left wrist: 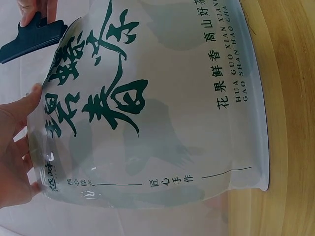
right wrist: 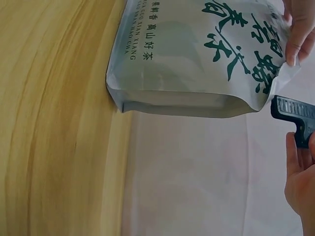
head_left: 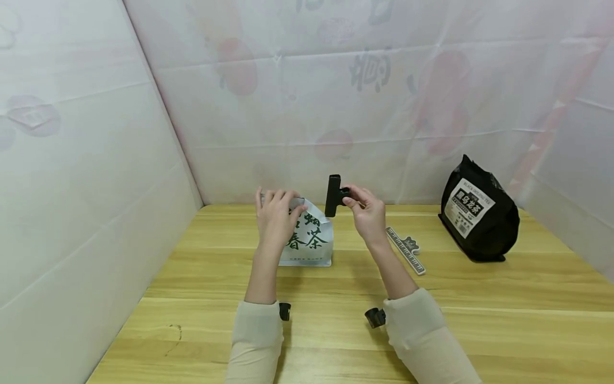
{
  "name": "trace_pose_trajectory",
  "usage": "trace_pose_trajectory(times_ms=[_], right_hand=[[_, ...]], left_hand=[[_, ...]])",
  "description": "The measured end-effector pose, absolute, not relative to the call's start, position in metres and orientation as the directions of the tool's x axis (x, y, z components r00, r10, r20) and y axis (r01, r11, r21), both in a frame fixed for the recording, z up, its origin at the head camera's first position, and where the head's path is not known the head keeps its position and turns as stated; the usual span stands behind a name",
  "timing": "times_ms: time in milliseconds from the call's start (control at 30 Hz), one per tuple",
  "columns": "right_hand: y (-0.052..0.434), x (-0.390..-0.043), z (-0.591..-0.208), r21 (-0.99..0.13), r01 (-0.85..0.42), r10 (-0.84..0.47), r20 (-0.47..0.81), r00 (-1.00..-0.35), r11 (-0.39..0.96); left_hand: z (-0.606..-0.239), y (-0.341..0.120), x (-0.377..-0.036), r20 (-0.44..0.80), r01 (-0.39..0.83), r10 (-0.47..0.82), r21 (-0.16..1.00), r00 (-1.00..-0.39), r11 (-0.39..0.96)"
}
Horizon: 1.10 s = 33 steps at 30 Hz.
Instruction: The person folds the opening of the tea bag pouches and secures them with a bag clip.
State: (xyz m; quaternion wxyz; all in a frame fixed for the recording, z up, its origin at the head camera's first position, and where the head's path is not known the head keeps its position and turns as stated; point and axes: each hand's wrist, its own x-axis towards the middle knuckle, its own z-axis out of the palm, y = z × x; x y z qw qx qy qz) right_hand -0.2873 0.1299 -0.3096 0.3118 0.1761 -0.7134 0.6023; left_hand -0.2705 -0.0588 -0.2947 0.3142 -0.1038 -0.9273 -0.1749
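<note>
A white tea pouch (head_left: 312, 242) with green characters stands upright on the wooden table (head_left: 336, 330) near the back wall. My left hand (head_left: 277, 209) grips the pouch's folded top edge. In the left wrist view the pouch (left wrist: 147, 113) fills the frame and my left hand's fingers (left wrist: 17, 142) pinch its top. Just to the right of the pouch top, my right hand (head_left: 353, 199) pinches the handle of a black bag clip (head_left: 333, 195) and holds it upright in the air. The right wrist view shows the clip (right wrist: 294, 111) close to the pouch (right wrist: 197, 54) corner, apart from it.
A black tea bag (head_left: 479, 218) with a white label stands at the back right. A grey ruler-like strip (head_left: 406, 249) lies on the table between it and my right arm. White sheeted walls (head_left: 96, 160) close in the left and back sides.
</note>
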Motion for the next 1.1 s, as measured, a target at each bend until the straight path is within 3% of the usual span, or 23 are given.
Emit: trace_pose_trajectory(times_ms=[167,433,1100], right_hand=[[0.125,-0.275,-0.300,-0.740,-0.629,0.111,0.665,-0.739,0.239],[0.130,-0.293,-0.316,-0.734,-0.625,0.095,0.665,-0.741,0.265],[0.126,-0.295,-0.326,-0.691,-0.652,-0.001,0.686,-0.728,0.312]], left_hand=[[-0.295,-0.059,-0.270,0.625,0.307,0.081,0.263,-0.777,0.915],[-0.295,-0.060,-0.269,0.630,0.313,0.079,0.270,-0.773,0.911],[-0.297,-0.060,-0.272,0.649,0.329,0.078,0.275,-0.757,0.903]])
